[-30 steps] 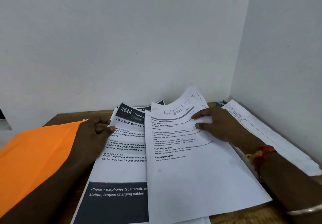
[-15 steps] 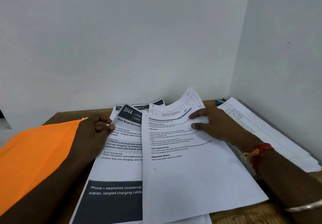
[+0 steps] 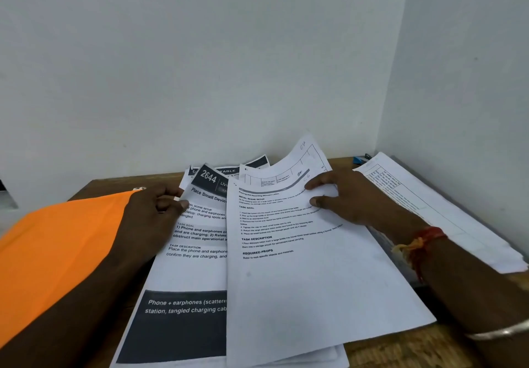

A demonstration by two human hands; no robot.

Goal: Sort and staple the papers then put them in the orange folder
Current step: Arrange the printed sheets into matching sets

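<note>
An orange folder (image 3: 57, 253) lies at the left of the wooden table (image 3: 400, 347), partly under my left forearm. My left hand (image 3: 151, 213) grips the left edge of a printed sheet headed "2644" (image 3: 197, 270), thumb on top. Overlapping it on the right is a white text sheet (image 3: 309, 287). My right hand (image 3: 352, 198) holds this sheet near its top right, thumb and forefinger on its face. A form sheet (image 3: 303, 156) curls up behind those fingers. A blue stapler (image 3: 359, 159) peeks out in the back corner.
A second pile of white papers (image 3: 435, 213) lies along the right wall, under my right wrist. White walls close off the back and the right. More sheets lie under the two front ones. Bare wood shows at the front right.
The white text sheet has slid left with my right hand and covers more of the "2644" sheet. My left hand has stayed at the sheet's edge.
</note>
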